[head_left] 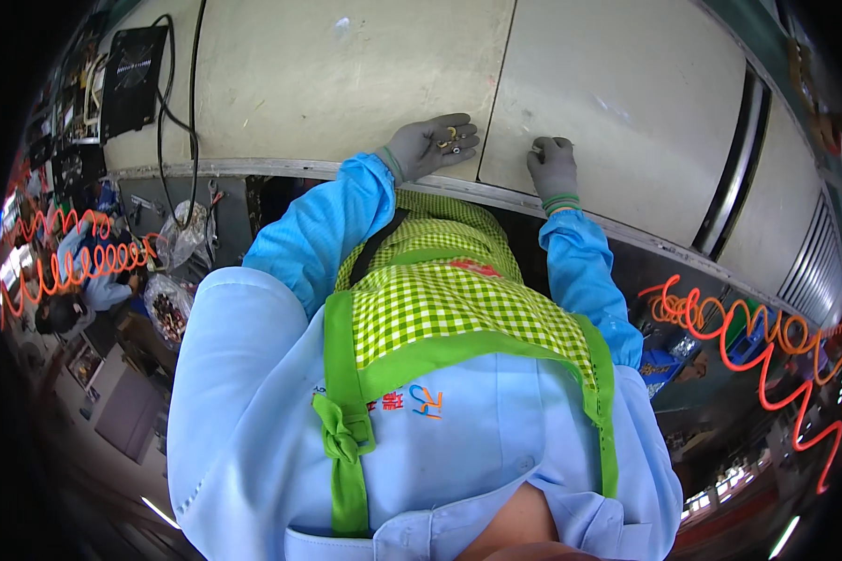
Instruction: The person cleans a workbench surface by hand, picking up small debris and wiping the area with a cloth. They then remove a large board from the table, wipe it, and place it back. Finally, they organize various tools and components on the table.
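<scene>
My left hand (425, 148), in a grey glove, is palm up over the near edge of the pale panel surface (346, 75). Several small brass-coloured and silvery metal parts (452, 142) rest across its palm and fingers, which reach out to the right. To the right, beyond a dark seam, my right hand (554, 168) wears the same kind of glove. Its fingers are curled closed at the panel. A tiny pale bit shows by the fingertips, too small to name. Both forearms are in blue sleeve covers.
A black flat device (133, 79) with a cable stands at the far left. Below it are plastic bags (170, 309) of small parts. Orange coiled hoses (767, 341) hang at both sides. A dark slotted rail (734, 164) crosses the surface at right. A person (84, 290) is farther left.
</scene>
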`<state>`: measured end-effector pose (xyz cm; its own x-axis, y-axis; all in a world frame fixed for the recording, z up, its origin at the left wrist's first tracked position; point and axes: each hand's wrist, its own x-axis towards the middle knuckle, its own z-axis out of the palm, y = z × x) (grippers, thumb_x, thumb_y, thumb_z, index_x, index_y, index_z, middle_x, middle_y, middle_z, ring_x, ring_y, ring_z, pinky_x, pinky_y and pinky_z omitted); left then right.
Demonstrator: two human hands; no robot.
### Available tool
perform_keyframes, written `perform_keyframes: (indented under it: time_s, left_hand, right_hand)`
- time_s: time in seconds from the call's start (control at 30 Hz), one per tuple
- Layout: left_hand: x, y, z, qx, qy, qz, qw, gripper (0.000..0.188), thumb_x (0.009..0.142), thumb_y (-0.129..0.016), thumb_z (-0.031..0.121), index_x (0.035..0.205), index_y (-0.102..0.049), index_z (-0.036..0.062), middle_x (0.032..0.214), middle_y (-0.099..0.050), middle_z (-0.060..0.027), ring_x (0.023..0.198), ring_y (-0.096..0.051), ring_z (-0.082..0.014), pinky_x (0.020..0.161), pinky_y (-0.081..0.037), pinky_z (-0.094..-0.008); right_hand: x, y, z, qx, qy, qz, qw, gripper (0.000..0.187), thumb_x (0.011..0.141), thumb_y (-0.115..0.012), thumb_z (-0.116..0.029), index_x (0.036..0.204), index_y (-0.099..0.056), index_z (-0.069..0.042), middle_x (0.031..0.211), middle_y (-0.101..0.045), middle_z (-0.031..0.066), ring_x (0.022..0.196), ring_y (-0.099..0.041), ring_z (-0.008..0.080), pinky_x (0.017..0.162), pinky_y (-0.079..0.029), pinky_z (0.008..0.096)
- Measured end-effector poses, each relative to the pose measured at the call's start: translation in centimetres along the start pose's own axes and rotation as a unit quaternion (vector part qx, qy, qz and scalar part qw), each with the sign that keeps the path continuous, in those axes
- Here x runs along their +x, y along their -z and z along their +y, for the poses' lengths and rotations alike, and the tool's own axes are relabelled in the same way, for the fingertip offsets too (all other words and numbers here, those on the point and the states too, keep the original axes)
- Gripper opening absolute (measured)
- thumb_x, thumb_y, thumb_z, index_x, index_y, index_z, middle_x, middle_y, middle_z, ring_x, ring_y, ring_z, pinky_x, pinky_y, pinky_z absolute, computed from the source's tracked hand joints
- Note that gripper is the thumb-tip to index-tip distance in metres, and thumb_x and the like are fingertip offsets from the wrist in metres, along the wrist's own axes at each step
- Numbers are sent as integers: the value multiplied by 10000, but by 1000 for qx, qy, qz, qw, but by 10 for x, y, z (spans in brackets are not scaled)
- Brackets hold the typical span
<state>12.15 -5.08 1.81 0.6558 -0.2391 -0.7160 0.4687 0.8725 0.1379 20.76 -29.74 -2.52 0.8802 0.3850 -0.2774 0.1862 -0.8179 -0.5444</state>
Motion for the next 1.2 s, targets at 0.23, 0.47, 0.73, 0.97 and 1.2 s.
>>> perform_keyframes:
  time_s: [0.23,0.47,0.73,0.97,1.2]
  left_hand:
    - [-14,0,-3,-46,-27,5,999,609,964,-387,417,1348,-350,-54,1337,-419,-222,1206,-459,-338,1047,-377,-471]
    - [-40,0,1,-120,-74,-38,989,715,948,-361,525,1367,-325,-52,1357,-399,-228,1213,-445,-361,1052,-366,-477]
    - [-72,35,10,-187,-100,-12,977,622,939,-427,502,1251,-450,-35,1171,-541,-197,1096,-532,-324,976,-439,-477]
    - [-132,90,5,-196,-133,-42,971,564,947,-438,467,1220,-473,-26,1092,-578,-159,1042,-554,-283,951,-456,-429]
    - [-237,200,-11,-346,-286,-8,894,243,918,-550,123,1137,-564,21,987,-608,-106,978,-588,-240,833,-521,-329]
  right_hand:
    - [28,7,-15,-203,66,-151,965,172,828,-540,-166,956,-579,-57,1015,-568,189,865,-620,381,763,-519,452]
    - [31,7,-28,-323,125,-192,918,198,847,-490,-140,1002,-541,-27,999,-568,199,847,-626,383,731,-534,443]
    - [41,3,-60,-123,148,-108,975,158,782,-554,-105,905,-621,-31,830,-635,164,785,-638,309,686,-519,393]
    - [-49,-24,-280,57,368,-160,914,137,786,-615,-83,920,-618,-53,848,-626,124,742,-630,250,644,-511,366]
    - [-104,-74,-368,55,439,-262,858,242,801,-633,-105,1042,-618,-85,1025,-614,115,833,-635,265,698,-537,339]
